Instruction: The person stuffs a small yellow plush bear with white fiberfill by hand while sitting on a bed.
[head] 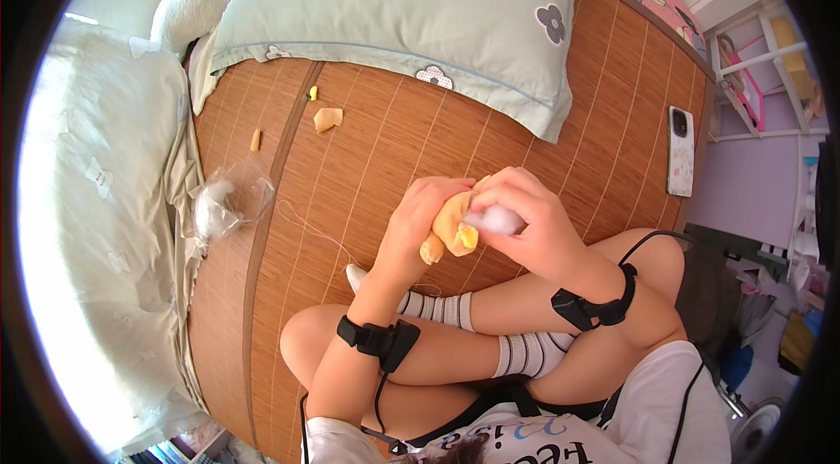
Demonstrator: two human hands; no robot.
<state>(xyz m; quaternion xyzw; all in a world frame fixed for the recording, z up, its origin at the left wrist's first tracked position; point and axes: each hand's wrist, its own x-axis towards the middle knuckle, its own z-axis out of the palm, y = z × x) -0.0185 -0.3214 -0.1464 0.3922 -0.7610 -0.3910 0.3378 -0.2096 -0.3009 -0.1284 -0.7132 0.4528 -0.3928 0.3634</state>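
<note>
My left hand is closed around a small yellow plush toy, held above the bamboo mat between my crossed legs. A bright yellow patch shows on the toy's near end. Between the thumb and fingers of my right hand is a tuft of white fibre stuffing, pressed against the toy's right side. Where the stuffing meets the toy is partly hidden by my fingers. A thin thread trails over the mat left of my left hand.
A clear plastic bag with white stuffing lies at left. Fabric pieces and a small yellow bit lie on the bamboo mat. Beyond is a green pillow. A phone rests near the right edge.
</note>
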